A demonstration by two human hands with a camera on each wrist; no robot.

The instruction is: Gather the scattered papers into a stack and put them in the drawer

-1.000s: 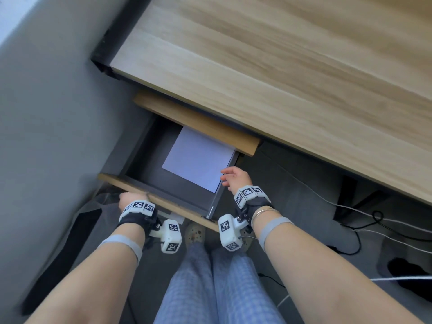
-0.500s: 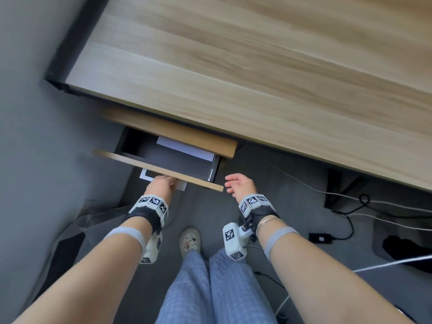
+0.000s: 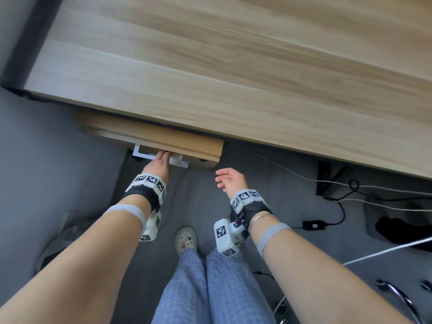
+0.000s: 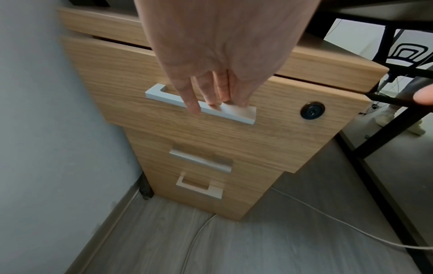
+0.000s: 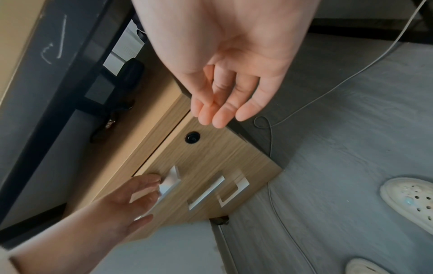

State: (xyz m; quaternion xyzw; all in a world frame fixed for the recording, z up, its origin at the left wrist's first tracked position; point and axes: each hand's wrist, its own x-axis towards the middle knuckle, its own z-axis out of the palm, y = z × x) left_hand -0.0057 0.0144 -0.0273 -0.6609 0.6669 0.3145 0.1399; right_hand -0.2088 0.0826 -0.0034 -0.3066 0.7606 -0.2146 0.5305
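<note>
Matt wood-grain drawer (image 4: 211, 129) with a smooth metal handle (image 4: 234, 113).

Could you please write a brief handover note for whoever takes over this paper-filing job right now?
Left hand: straight fingers pressing on the white bar handle of the top light-wood drawer.
Right hand: relaxed, empty, beside the cabinet.
Papers: out of sight; none shows on the wooden desk top.
Done: drawer pushed almost shut.
Left: a thin gap remains along its top edge in the left wrist view; press it home, then let go.

White cables (image 3: 292, 174) and a clog (image 3: 186, 238) lie on grey floor (image 3: 58, 160).
</note>
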